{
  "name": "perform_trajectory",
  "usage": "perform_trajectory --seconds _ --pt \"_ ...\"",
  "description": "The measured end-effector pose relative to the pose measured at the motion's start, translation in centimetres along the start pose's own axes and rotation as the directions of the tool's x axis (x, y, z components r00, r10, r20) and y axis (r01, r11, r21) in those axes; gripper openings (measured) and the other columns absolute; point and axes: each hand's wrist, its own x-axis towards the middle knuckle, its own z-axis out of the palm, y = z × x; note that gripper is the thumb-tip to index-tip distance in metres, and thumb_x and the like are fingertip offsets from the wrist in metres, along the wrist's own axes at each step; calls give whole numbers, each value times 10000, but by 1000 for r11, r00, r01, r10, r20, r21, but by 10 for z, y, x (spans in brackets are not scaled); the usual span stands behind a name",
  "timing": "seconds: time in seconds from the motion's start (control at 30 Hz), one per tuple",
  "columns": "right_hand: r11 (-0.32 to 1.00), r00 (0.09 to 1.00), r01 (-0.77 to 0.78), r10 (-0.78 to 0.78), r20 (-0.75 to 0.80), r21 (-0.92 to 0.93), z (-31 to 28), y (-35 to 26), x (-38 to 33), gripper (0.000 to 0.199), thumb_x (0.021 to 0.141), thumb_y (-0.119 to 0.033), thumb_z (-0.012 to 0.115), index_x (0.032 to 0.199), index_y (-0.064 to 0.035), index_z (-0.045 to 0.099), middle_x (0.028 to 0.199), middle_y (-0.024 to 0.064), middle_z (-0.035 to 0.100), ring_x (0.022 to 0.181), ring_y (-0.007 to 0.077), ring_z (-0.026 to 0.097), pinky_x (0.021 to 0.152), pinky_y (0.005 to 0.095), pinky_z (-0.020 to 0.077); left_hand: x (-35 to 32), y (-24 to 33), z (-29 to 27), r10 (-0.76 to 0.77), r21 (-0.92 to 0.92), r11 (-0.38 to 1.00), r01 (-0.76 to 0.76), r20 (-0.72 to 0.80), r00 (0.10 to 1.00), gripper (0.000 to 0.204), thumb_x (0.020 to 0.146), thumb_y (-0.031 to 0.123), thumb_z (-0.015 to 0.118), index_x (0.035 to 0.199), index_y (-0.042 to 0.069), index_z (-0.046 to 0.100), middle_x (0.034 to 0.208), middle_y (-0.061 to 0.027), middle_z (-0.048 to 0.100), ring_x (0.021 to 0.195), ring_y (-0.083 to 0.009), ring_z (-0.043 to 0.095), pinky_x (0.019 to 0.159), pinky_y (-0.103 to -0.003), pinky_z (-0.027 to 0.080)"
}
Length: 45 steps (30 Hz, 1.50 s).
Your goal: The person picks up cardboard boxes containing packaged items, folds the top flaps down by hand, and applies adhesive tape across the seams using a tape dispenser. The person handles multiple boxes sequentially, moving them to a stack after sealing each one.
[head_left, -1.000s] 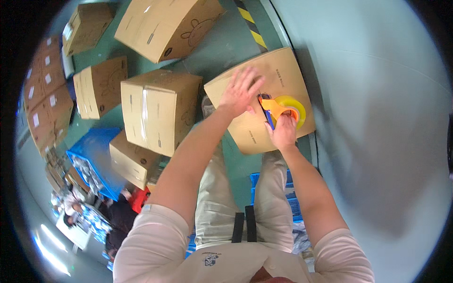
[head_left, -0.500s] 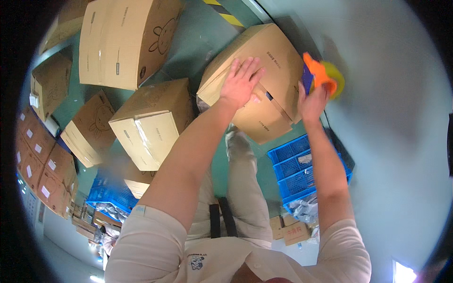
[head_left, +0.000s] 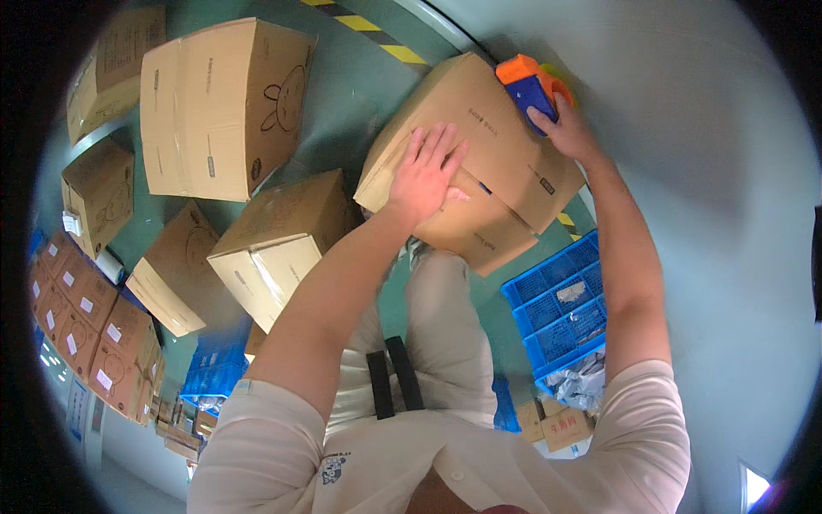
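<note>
A brown cardboard box (head_left: 505,171) stands in front of me near the wall. The two top flaps meet along a seam, with a narrow dark gap near the middle. My left hand (head_left: 425,171) lies flat on the flaps, fingers stretched out. In my right hand (head_left: 567,128) is an orange and blue tape dispenser (head_left: 527,86), held at the far right edge of the box top. A bit of its yellow-green tape roll shows behind the orange part. Whether tape touches the cardboard, I cannot tell.
Left of me stand several cardboard boxes, among them a large one (head_left: 201,111) and a taped one (head_left: 278,248). Blue crates (head_left: 556,300) holding plastic bags sit at the right by the wall (head_left: 711,171). Stacked cartons (head_left: 86,317) fill the far left. Yellow-black tape (head_left: 368,26) marks the floor.
My right hand has carried the tape dispenser from beside the wall to the far edge of the box top, turning it. My left hand stays flat on the flaps.
</note>
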Motion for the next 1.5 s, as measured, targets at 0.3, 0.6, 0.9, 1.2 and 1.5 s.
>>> perform_trajectory --seconds 0.3,0.6,0.9,1.2,1.5 --pt "999 997 14 -18 -78 -49 7 -14 -6 783 875 -608 620 1286 54 545 1139 284 662 1063 430 646 918 470 496 -9 1 32 189 -22 980 -199 -224 956 556 927 443 569 1455 286 497 1580 -40 382 1465 -238 329 1205 -460 242" --pt "946 991 91 -56 -121 312 -14 -47 -101 556 872 -419 709 1181 34 613 1034 176 699 930 285 676 812 400 532 -7 -1 40 139 -132 977 -165 -190 972 532 933 360 573 1457 302 498 1560 -20 416 1459 -232 342 1209 -458 229" --pt "839 967 -54 -90 236 541 57 -34 -177 418 783 -261 813 1077 7 686 873 61 713 791 113 639 740 294 539 -1 -5 24 159 -250 945 -212 -215 963 502 872 220 587 1373 245 602 1504 -53 480 1416 -256 399 1179 -459 286" --pt "857 964 -17 -122 236 515 62 -19 -182 411 757 -255 824 1051 0 691 842 64 716 757 123 650 715 298 542 -14 2 -21 136 -823 -232 518 500 855 296 1003 309 610 1177 89 702 1082 -6 703 984 -115 609 884 -295 470" --pt "850 957 -24 -132 258 526 61 -20 -184 422 763 -260 820 1061 5 686 884 62 713 783 127 646 748 292 536 -19 -10 -22 264 -800 -263 540 478 838 248 973 261 662 1115 64 715 1002 -1 697 917 -93 598 837 -265 472"
